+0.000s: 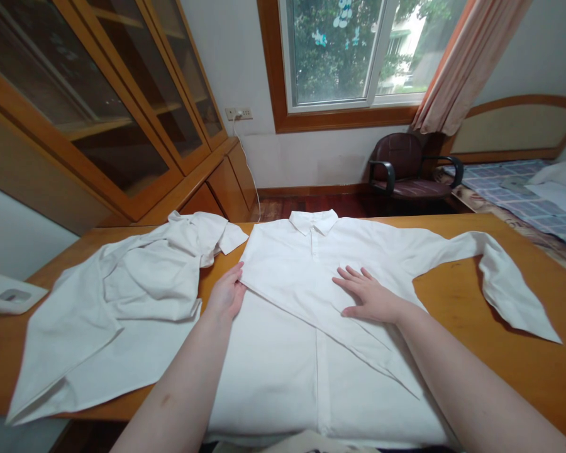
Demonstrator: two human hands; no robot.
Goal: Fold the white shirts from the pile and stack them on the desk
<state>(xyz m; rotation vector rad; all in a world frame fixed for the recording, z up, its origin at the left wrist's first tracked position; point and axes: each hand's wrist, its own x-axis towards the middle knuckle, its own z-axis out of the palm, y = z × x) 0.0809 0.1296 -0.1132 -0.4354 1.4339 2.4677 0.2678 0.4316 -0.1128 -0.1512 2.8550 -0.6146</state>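
Observation:
A white collared shirt (273, 371) lies front up on the wooden table, its collar at the far edge. One sleeve is folded diagonally across its front, while the other sleeve (504, 277) stretches out to the right, bent. At the shirt's left edge, by the folded sleeve's upper part, my left hand (227, 292) is closed on the cloth; some of its fingertips are hidden. My right hand (370, 296) rests flat on the folded sleeve with its fingers spread, holding nothing.
Another white garment (146, 283) lies crumpled on the left of the table (476, 371). A white object with oval openings (12, 296) stands at the left edge. Beyond are a glass-door cabinet (170, 119), an office chair (400, 163) and a bed (523, 182).

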